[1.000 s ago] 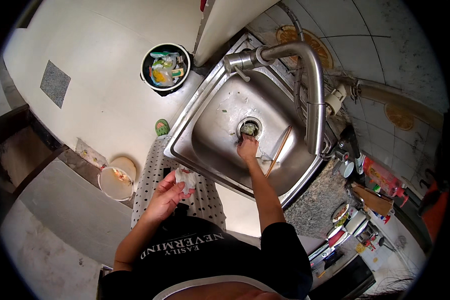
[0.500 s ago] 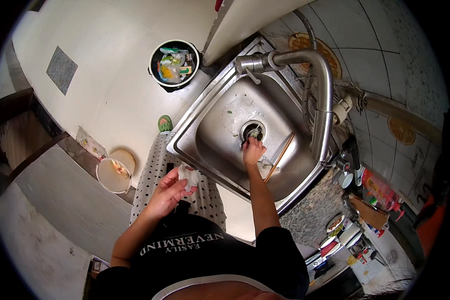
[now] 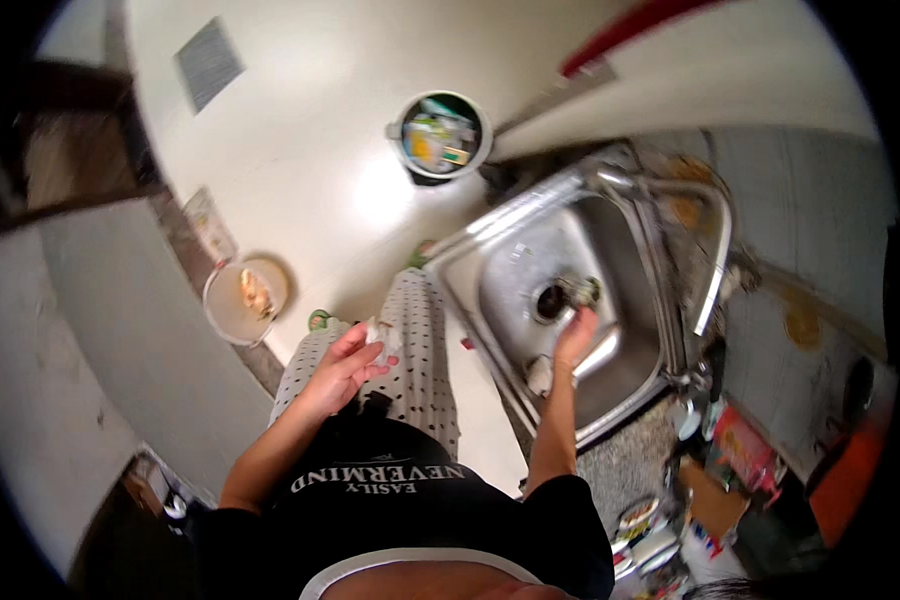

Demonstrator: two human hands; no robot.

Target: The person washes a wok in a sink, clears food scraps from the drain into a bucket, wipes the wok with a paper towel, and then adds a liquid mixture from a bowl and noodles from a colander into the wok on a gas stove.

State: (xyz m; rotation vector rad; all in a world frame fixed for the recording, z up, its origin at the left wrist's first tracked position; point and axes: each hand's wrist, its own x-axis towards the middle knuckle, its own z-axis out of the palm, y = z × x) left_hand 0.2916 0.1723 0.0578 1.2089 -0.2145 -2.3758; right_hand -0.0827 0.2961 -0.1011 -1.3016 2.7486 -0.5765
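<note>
We can read white capital lettering (image 3: 385, 477) on the black shirt (image 3: 420, 535), a large line beside a smaller one (both upside down to us). On the red-labelled bottle (image 3: 745, 445) and the packaging (image 3: 440, 135) in the bin (image 3: 402, 152), any print is too blurred for us.

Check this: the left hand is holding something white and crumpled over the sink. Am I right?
Not quite: the left hand does hold something white and crumpled, but over the spotted trousers, not the sink. The head view shows it: the right hand is the one over the sink.
</note>
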